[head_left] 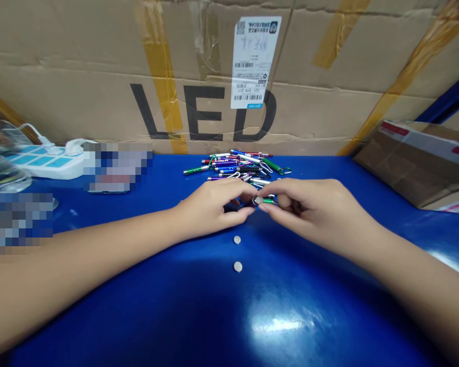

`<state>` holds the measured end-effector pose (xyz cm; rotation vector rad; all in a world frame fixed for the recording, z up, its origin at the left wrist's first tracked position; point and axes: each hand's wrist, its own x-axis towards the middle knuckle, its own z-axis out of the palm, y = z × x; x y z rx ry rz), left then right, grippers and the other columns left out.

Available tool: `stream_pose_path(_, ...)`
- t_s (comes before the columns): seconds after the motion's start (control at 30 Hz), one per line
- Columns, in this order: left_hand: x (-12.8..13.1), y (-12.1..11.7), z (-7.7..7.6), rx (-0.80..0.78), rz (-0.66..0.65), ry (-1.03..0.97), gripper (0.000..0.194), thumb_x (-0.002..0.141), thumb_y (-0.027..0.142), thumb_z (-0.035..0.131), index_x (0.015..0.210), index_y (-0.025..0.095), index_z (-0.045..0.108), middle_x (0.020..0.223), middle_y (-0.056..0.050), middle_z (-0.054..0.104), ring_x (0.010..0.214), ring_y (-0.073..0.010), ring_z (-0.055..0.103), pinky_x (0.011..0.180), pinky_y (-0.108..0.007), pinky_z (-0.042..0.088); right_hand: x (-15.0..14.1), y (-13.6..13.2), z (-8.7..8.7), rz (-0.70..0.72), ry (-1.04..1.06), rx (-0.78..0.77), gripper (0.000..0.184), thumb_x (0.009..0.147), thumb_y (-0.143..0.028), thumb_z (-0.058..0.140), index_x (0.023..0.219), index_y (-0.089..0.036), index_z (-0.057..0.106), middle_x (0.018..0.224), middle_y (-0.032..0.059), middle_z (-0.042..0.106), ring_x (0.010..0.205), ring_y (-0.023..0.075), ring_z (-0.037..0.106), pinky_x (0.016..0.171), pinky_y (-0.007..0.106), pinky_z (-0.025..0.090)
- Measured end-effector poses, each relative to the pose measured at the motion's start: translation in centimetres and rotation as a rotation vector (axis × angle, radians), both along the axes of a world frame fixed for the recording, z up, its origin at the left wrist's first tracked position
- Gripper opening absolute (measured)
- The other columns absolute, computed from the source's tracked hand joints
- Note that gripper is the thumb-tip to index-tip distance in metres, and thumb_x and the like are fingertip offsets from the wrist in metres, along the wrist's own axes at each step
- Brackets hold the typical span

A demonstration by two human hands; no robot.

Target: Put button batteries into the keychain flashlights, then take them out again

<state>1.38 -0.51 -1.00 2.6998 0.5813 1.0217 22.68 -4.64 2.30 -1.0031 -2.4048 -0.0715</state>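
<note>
Head view: your two hands meet over the counter (168,311), fingertips almost touching. Your right hand (321,209) is closed in a narrow pinch, thumb and forefinger on a small silver disc (259,200). Your left hand (214,204) is curled, its fingertips seemingly around a dark tube (254,201); most of that is hidden, so you can't be sure of its full shape. What matters here is how those two sit: the disc is at the tube's right-hand end, just beside the rim or touching it, which you can't tell from here. As far as it shows, the tube's long axis runs left to right, from your left palm toward your right fingertips. Two loose discs (237,253) lie flat on your side of the hands, one nearer you than the other, both closer to your left hand. Beyond your fingers is a pile of penlights (229,164).
</note>
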Motion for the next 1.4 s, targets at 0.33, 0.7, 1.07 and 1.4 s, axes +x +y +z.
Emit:
stream_pose_path(0.33,0.0,-0.2,0.2,-0.019,0.03,-0.004,0.017,0.084,0.017,0.06,0.101,0.017,0.062,0.092,-0.002,0.07,0.083,-0.012,0.065,0.077,-0.023,0.053,0.0,0.1,0.2,-0.027,-0.05,-0.113,0.014,0.087,-0.026,0.055,0.096,-0.02,0.064,0.058,-0.0049,0.053,0.049,0.0086,0.047,0.051,0.021,0.033)
stream_pose_path(0.7,-1.3,1.4,3.4,-0.116,0.396,-0.275,0.025,0.082,0.021,0.06,0.105,0.015,0.063,0.096,-0.004,0.07,0.08,-0.0132,0.065,0.073,-0.025,0.054,1.3,0.5,1.6,-0.268,0.232,-0.103,0.016,0.09,-0.031,0.05,0.096,-0.02,0.06,0.065,-0.0008,0.06,0.055,0.0124,0.055,0.054,0.025,0.04)
stream_pose_path(1.07,-1.5,1.9,3.3,-0.177,0.409,-0.307,0.025,0.082,0.022,0.061,0.105,0.015,0.064,0.091,-0.005,0.07,0.077,-0.0138,0.065,0.072,-0.028,0.055,3.8,3.0,0.3,-0.212,-0.286,-0.462,0.015,0.084,-0.024,0.056,0.088,-0.023,0.071,0.079,0.0014,0.071,0.067,0.0151,0.061,0.062,0.027,0.043)
stream_pose_path(1.4,-2.1,2.8,3.3,-0.227,0.31,-0.379,0.025,0.081,0.021,0.059,0.105,0.016,0.061,0.096,-0.005,0.07,0.082,-0.0135,0.065,0.076,-0.029,0.055,-0.1,0.5,0.0,-0.084,-0.286,-0.526,0.013,0.082,-0.02,0.058,0.087,-0.023,0.07,0.078,0.0007,0.071,0.064,0.0147,0.06,0.06,0.026,0.042)
